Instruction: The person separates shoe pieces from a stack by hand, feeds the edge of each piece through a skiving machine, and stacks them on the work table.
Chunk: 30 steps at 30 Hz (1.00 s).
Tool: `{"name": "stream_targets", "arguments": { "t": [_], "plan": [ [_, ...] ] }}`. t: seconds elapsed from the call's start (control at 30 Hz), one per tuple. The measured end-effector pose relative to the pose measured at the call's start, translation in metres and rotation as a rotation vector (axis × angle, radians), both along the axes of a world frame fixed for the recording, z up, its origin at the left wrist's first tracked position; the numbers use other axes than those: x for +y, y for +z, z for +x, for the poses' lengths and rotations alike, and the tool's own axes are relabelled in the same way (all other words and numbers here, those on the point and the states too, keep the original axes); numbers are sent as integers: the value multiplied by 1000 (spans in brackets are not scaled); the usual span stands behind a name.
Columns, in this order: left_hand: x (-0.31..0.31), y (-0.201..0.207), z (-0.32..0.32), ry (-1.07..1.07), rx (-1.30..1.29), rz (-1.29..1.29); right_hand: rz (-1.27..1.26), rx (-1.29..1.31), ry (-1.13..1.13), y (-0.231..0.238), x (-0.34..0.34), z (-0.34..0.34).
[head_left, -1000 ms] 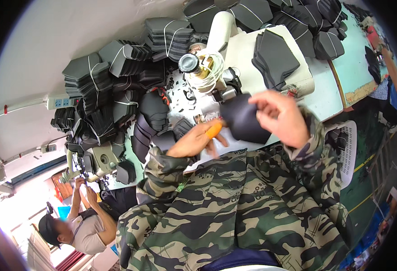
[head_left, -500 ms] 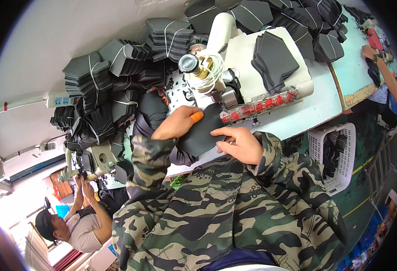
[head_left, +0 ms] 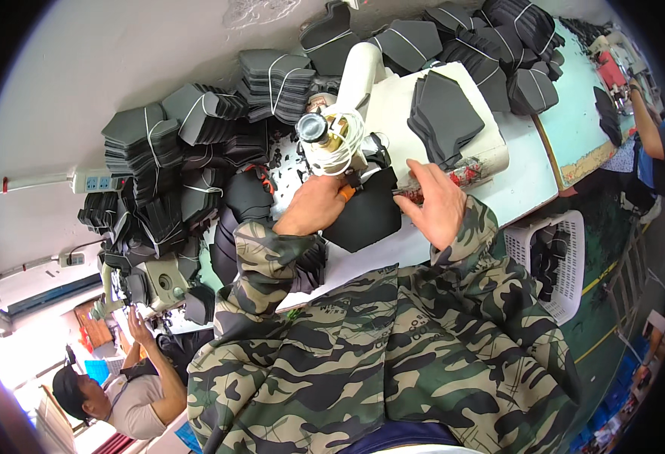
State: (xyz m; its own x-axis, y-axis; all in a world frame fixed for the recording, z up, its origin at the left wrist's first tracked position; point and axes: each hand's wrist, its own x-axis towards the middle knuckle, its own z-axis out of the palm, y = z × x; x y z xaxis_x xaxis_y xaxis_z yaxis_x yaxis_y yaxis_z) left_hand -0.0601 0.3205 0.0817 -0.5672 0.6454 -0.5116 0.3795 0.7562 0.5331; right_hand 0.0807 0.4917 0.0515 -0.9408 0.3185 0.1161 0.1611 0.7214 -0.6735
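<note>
A rounded black sheet piece (head_left: 363, 219) lies under the head of a white machine (head_left: 359, 76), which looks like a sewing or skiving machine. At the piece's upper left, my left hand (head_left: 310, 208) grips its edge, an orange cover on one finger. Some of that hand's fingertips are hidden beside the machine head. To the right, my right hand (head_left: 437, 206) is open with fingers spread, its thumb close to the piece's right edge. Loose grey cut pieces (head_left: 442, 117) are stacked on the machine's flat top. More black pieces (head_left: 245, 200) lie left of my left hand.
Tied bundles of dark sheets (head_left: 276, 83) line the wall side of the table (head_left: 363, 265). A white basket (head_left: 571, 265) with dark pieces stands on the floor at right. One co-worker (head_left: 132, 401) is at lower left; another's arm (head_left: 646, 121) shows at far right.
The black piece has turned and moved right against the machine head. My left hand has followed it. My right hand has moved up and right, spreading its fingers away from the piece.
</note>
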Motion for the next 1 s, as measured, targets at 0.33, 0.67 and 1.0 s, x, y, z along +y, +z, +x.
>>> {"name": "stream_targets", "arguments": {
  "t": [0.33,0.67,1.0],
  "plan": [
    [-23,-12,28,447,-177,303,-286,-116,272,12,15,-13],
    [-271,-157,86,753,230,-254,472,14,-6,15,93,-25],
    [-172,-144,110,800,229,-57,-655,-554,610,-111,-52,34]
  ]
}}
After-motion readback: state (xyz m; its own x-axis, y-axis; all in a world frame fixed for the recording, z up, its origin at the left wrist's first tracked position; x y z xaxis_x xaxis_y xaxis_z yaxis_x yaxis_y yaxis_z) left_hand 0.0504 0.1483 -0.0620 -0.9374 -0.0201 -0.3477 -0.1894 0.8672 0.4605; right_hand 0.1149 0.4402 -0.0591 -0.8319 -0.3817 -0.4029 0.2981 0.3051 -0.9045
